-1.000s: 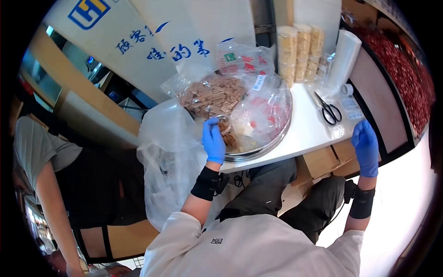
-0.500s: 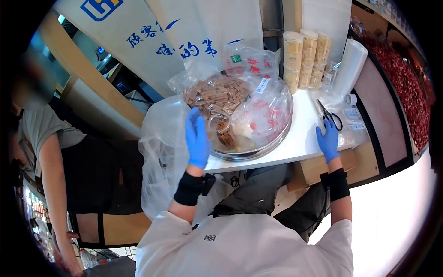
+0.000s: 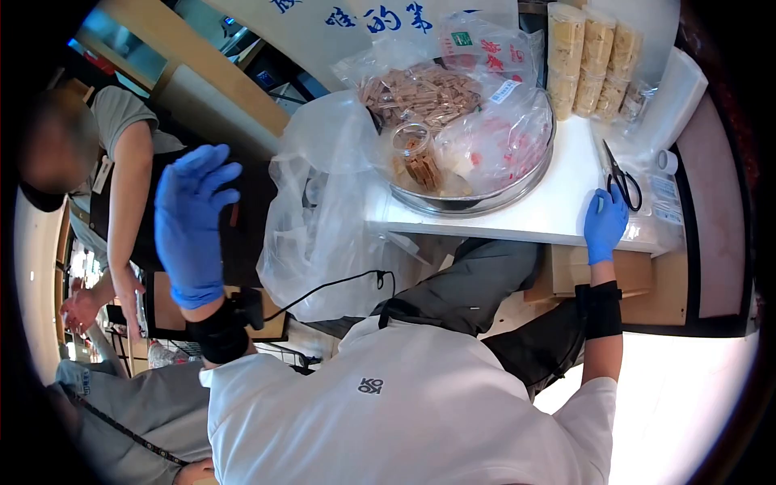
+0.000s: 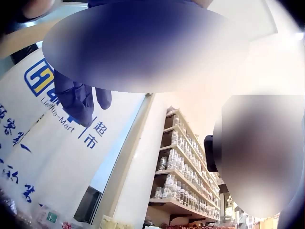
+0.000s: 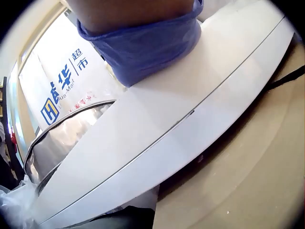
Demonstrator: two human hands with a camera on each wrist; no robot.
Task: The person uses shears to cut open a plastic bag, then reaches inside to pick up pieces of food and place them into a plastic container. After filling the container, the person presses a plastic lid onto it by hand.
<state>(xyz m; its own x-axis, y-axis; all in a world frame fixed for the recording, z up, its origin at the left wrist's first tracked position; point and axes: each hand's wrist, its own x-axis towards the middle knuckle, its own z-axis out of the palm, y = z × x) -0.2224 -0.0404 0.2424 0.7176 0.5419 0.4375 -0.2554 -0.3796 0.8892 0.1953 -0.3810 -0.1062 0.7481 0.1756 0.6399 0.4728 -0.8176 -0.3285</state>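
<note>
My left hand (image 3: 194, 230), in a blue glove, is raised off to the left of the table, fingers spread loosely with nothing in them. At the table's right front, my gloved right hand (image 3: 606, 225) rests by the black-handled scissors (image 3: 613, 164), fingertips right at the handles. A round metal tray (image 3: 465, 206) holds a clear bag of brown wrapped sticks (image 3: 424, 95) and a clear plastic jar (image 3: 411, 142) lying tilted, with brown sticks at its mouth. Beside them in the tray lies a clear bag with red print (image 3: 505, 145). The right fingers are hidden in the right wrist view.
Stacked canisters of pale yellow pieces (image 3: 594, 52) stand at the back right, beside a roll of plastic film (image 3: 675, 93) and a small tape roll (image 3: 667, 162). A large clear plastic bag (image 3: 323, 162) hangs at the table's left edge. Another person's arm (image 3: 132, 194) is at left.
My left hand has left the jar in the tray and swung left and up. The right hand has come in from the right to the scissors. The view has shifted too.
</note>
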